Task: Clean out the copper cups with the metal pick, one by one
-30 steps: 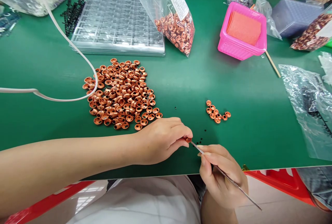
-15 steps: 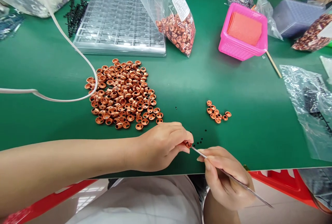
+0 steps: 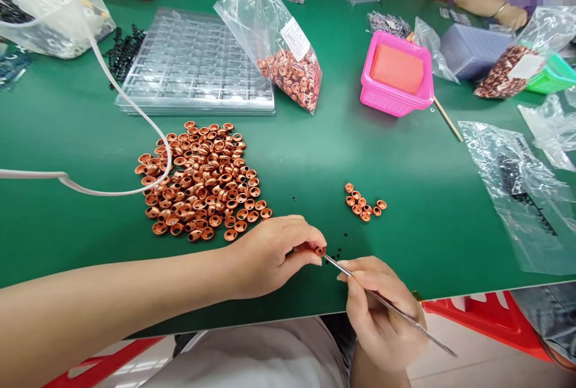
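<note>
A copper cap (image 3: 320,250) is pinched between the thumb and fingertips of the left hand (image 3: 270,253), just above the green table (image 3: 315,154) and close to its near edge. Tweezers (image 3: 387,303) are gripped by the closed fingers of the right hand (image 3: 382,310), which hangs past that edge; their tip is set against the cap. A few black specks (image 3: 337,253) are scattered on the mat just beyond the tip. A large pile of caps (image 3: 202,181) is spread beyond the left wrist, and a small cluster (image 3: 362,203) is laid beyond the right hand, with bare mat left between the two. A white cable (image 3: 121,100) is looped over the pile's left rim. Farther back, a clear tray (image 3: 193,64), a bag of caps (image 3: 279,46) and a pink basket (image 3: 396,97) are ranged. A flat plastic bag (image 3: 522,190) is spread near the right edge.
</note>
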Demonstrator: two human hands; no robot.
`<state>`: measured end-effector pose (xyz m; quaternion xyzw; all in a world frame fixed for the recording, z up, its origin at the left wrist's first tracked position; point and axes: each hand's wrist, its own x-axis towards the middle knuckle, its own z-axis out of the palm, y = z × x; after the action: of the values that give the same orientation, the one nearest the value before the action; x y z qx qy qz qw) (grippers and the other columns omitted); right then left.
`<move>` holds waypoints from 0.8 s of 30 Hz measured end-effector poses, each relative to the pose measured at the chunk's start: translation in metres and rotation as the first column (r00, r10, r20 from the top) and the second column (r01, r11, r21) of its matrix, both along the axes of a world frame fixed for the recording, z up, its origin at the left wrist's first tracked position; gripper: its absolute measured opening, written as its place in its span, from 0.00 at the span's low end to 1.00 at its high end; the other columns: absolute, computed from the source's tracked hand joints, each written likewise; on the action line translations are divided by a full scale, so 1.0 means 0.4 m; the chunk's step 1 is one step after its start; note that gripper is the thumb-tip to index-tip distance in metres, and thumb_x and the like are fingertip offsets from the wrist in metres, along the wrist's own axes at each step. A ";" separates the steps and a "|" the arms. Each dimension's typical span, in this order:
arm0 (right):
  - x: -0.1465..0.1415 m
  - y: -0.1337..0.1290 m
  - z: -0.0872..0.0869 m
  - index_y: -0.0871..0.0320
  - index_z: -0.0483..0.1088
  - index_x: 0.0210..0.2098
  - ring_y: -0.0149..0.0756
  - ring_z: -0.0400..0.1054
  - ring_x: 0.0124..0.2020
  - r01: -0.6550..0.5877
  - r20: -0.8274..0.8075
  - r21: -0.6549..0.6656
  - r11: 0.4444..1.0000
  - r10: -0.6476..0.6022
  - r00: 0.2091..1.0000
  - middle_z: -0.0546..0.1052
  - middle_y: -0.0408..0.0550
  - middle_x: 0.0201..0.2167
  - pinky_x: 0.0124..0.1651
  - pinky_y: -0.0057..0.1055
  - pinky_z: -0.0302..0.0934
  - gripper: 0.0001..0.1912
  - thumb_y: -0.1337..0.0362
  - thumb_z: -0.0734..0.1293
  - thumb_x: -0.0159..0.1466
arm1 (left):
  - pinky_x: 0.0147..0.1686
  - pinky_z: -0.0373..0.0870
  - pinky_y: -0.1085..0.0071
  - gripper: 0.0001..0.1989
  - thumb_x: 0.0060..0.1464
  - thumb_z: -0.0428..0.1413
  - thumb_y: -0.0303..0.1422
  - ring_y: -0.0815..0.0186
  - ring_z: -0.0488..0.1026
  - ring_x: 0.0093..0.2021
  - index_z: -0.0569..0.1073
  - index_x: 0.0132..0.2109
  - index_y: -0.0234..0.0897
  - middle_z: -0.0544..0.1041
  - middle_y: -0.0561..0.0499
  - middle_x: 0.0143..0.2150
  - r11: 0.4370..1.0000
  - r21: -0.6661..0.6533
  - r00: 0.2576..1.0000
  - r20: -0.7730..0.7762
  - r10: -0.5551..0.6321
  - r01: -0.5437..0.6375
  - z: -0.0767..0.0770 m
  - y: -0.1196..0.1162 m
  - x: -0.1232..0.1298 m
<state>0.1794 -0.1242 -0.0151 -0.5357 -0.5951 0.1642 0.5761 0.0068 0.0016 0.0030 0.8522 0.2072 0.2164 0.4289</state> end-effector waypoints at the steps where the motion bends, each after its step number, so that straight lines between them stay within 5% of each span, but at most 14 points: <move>1: 0.000 0.000 -0.001 0.56 0.69 0.45 0.35 0.75 0.37 0.008 -0.002 0.008 1.000 -0.008 1.000 0.78 0.48 0.36 0.34 0.34 0.72 0.21 0.82 0.65 0.56 | 0.35 0.66 0.76 0.03 0.61 0.54 0.26 0.70 0.71 0.33 0.72 0.41 0.36 0.77 0.53 0.33 1.000 -0.002 1.000 -0.002 0.006 -0.006 0.001 0.000 0.000; 24: -0.003 -0.007 -0.010 0.55 0.69 0.45 0.36 0.75 0.40 -0.015 0.019 -0.042 0.999 0.015 1.000 0.78 0.49 0.38 0.37 0.35 0.73 0.22 0.82 0.64 0.56 | 0.35 0.67 0.74 0.05 0.61 0.53 0.23 0.69 0.69 0.34 0.70 0.42 0.35 0.76 0.51 0.34 0.994 0.108 0.998 0.060 0.001 -0.008 0.002 -0.006 -0.002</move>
<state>0.1783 -0.1269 -0.0191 -0.5448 -0.6011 0.1758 0.5577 0.0061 -0.0009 0.0038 0.8669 0.1842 0.2536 0.3875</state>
